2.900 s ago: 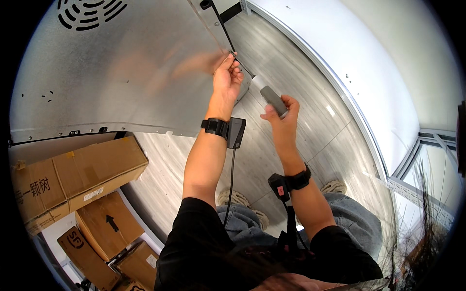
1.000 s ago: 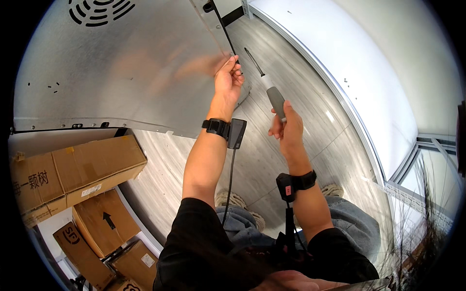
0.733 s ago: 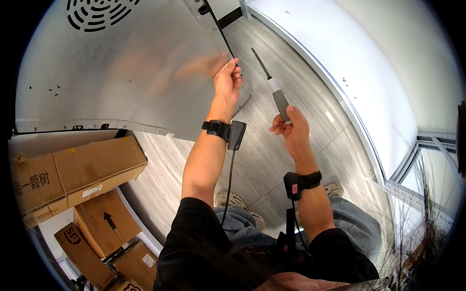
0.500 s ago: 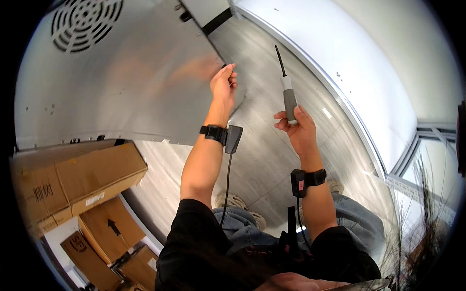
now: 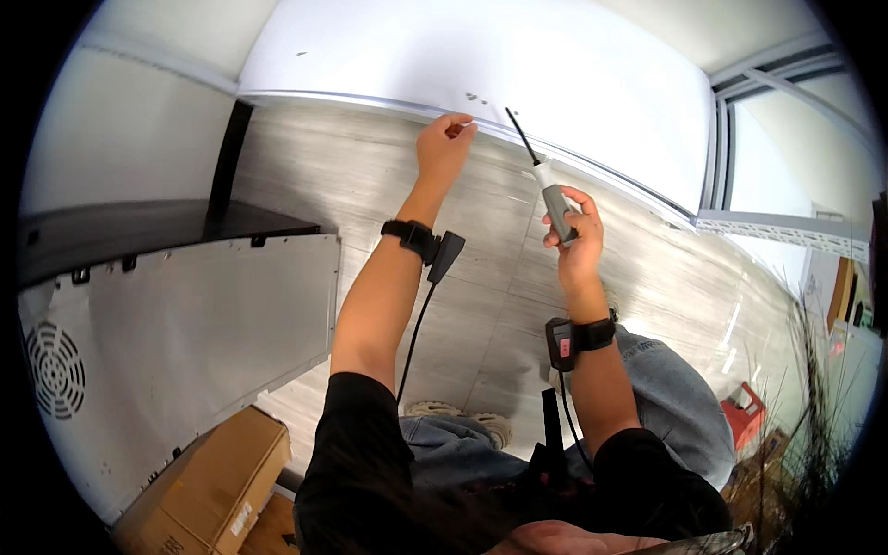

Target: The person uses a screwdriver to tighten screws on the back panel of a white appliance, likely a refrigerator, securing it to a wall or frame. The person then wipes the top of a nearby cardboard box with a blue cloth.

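The fingers of the right hand (image 5: 585, 250) are clamped around the grey handle of a screwdriver (image 5: 555, 196), whose dark shaft slants up and left across the front edge of the white desk (image 5: 610, 83). The left hand (image 5: 442, 153) reaches that same edge, thumb and fingertips bent close together; whether they meet or pinch something, I cannot tell. Floor (image 5: 490, 240) shows between the forearms and runs left to the side edge of a metal panel (image 5: 222, 314), well apart from both hands.
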The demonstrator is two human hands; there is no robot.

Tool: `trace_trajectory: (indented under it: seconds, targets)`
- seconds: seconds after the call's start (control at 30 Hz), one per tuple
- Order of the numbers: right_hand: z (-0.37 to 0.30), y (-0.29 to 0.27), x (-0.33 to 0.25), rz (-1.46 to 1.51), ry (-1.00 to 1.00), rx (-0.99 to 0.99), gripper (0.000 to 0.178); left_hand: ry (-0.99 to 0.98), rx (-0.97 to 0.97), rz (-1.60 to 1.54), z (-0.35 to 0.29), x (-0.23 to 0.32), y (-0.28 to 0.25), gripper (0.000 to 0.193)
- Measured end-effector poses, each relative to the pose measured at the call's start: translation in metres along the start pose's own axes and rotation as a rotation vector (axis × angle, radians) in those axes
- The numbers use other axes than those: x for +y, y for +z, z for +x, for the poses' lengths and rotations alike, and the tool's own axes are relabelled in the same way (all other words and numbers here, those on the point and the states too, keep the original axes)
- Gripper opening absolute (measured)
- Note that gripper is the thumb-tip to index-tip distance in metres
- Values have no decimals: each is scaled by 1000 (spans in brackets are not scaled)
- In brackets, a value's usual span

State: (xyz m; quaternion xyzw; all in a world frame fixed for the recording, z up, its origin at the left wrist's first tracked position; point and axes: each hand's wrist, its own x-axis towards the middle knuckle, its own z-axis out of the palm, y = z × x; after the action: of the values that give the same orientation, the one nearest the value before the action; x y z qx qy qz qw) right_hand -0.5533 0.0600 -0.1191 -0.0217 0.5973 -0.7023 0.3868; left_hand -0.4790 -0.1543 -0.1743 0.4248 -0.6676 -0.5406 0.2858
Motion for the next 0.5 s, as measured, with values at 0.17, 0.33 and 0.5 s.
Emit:
trace_trajectory:
  seconds: [0.17, 0.33, 0.5]
  targets:
    - [8, -41, -5, -17, -42, 159, 22, 165, -180, 381, 23, 11, 59, 23]
    - [0, -54, -5, 36, -21, 175, 21, 214, -67, 516, 40, -4, 81, 15]
    - [-2, -60, -4, 30, -35, 153, 21, 237, -34, 522, 39, -7, 83, 13]
